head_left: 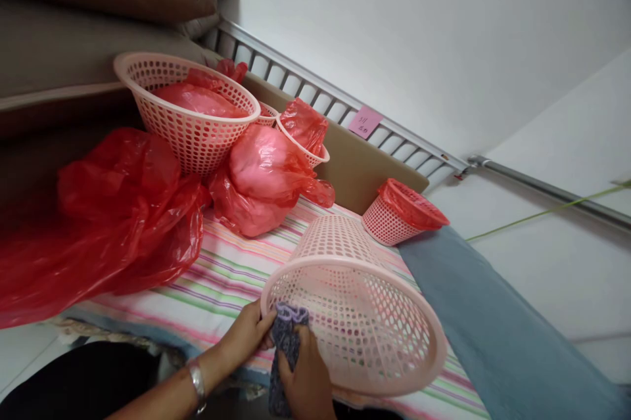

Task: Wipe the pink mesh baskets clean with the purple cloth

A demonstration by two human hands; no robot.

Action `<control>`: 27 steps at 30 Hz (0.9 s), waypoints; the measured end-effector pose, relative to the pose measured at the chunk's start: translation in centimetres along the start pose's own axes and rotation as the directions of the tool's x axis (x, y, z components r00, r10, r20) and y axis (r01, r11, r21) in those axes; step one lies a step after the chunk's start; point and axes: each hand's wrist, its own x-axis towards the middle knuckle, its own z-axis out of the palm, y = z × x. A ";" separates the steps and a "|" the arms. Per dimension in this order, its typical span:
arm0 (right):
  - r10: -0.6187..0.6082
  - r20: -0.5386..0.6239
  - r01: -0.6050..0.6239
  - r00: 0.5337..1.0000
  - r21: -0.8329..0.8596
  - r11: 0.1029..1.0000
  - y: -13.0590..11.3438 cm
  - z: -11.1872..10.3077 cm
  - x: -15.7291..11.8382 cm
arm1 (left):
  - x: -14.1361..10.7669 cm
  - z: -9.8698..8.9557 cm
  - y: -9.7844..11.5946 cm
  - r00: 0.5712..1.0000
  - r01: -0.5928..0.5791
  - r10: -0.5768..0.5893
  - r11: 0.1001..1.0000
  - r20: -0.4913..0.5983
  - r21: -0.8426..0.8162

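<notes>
A pale pink perforated plastic basket (340, 261) lies tipped on its side on the striped sheet, its wide mouth facing me. My left hand (254, 328), with a silver bracelet at the wrist, is closed on the left part of its rim. In my right hand (306, 374) is a bunched dark grey-blue cloth (286, 341) with a purple edge. That cloth sits at the basket's mouth, close to the left rim; whether it presses on the plastic I cannot tell.
A large pink basket (192, 137) with red plastic inside stands at left. Red bags (133, 210) and a filled red bag (266, 177) lie near it. Another red-lined basket (394, 216) is at right. Behind runs a metal rail (335, 94) with a pink note (365, 121).
</notes>
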 end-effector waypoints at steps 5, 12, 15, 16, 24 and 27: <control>-0.005 0.014 0.005 1.000 -0.025 1.000 -0.1 -0.6 1.4 | 0.2 0.0 -0.3 1.000 0.006 -0.005 1.000 -0.023 0.007; 0.165 0.032 -0.160 0.986 -0.129 0.979 0.9 -1.8 11.1 | 0.3 -0.8 0.5 0.999 -0.042 0.045 0.983 -0.014 0.176; 0.209 0.021 -0.203 0.978 -0.154 0.967 2.1 -2.2 15.4 | 0.2 -1.6 1.7 0.998 -0.060 0.065 0.969 -0.011 0.238; 0.226 0.022 -0.220 0.974 -0.157 0.963 2.4 -2.2 16.6 | 0.2 -1.8 2.1 0.997 -0.069 0.074 0.965 -0.009 0.253; 0.344 0.003 -0.337 0.939 -0.190 0.922 3.2 -1.5 19.6 | 0.5 -2.1 1.8 0.999 -0.006 0.007 1.000 -0.037 0.012; 0.332 0.007 -0.325 0.943 -0.184 0.928 2.8 -1.9 19.1 | 0.2 -1.1 0.4 0.987 0.143 -0.138 0.988 0.088 -0.062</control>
